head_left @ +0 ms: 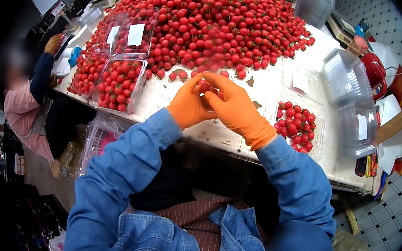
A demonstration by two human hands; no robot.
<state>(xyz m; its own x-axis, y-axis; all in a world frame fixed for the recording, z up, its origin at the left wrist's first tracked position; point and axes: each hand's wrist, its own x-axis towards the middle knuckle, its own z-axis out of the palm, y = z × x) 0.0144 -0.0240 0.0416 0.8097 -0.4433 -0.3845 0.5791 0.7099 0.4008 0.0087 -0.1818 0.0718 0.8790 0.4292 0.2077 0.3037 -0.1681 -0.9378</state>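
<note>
White worktop [261, 90], scuffed, edge chipped; tiled floor at right. Huge heap of glossy round cherry tomatoes [205, 20] covers far half. Left hand [188, 106] and right hand [233, 107], both in orange rubber gloves, meet near worktop's front edge; fingers pinched shut around few small tomatoes [209, 89], exact count unclear. Three filled clear plastic punnets [118, 82] at left, one part-filled punnet [296, 126] at right. Stack of empty clear punnets [352, 95] beyond. Another person's hand [52, 44] far left.

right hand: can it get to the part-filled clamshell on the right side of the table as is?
Probably yes. The right hand is beside the open clamshell with nothing between them on the table, and the lid is up. It does hold small tomatoes together with the left hand.
</note>
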